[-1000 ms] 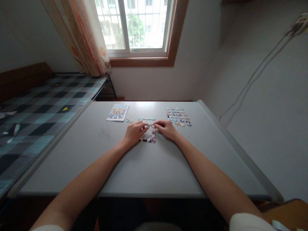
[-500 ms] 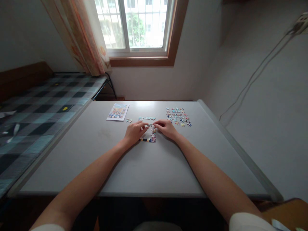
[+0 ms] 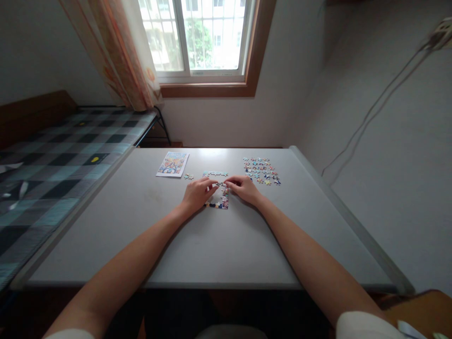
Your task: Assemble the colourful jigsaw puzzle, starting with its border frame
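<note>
Grip on both sides is narrow: the left hand (image 3: 198, 193) and the right hand (image 3: 243, 188) each bring thumb and index finger together at the small puzzle pieces (image 3: 220, 184) between them. Which way those pieces point is too small to tell. They are over the partly built puzzle border (image 3: 225, 200), near the middle of the surface (image 3: 226, 249). The border's long axis runs away from the person, with 1 strip across the far end, 1 across the near end and a column up the right; its left side is hidden by the left hand.

Just beyond the left hand lies a little cluster of loose pieces (image 3: 189, 176), and beside that a picture card (image 3: 173, 164) lies flat, its long axis leaning right toward the far end. Right of the border, beyond the right hand, spread-out puzzle pieces (image 3: 261, 171) form rough rows.

Pale and smooth, the surface shines at its far edge. A bed (image 3: 70, 150) with checked covering stands to the left, an orange-patterned curtain (image 3: 120, 56) hangs beside a barred window (image 3: 215, 35), and a cable (image 3: 367, 115) trails down the right wall.
</note>
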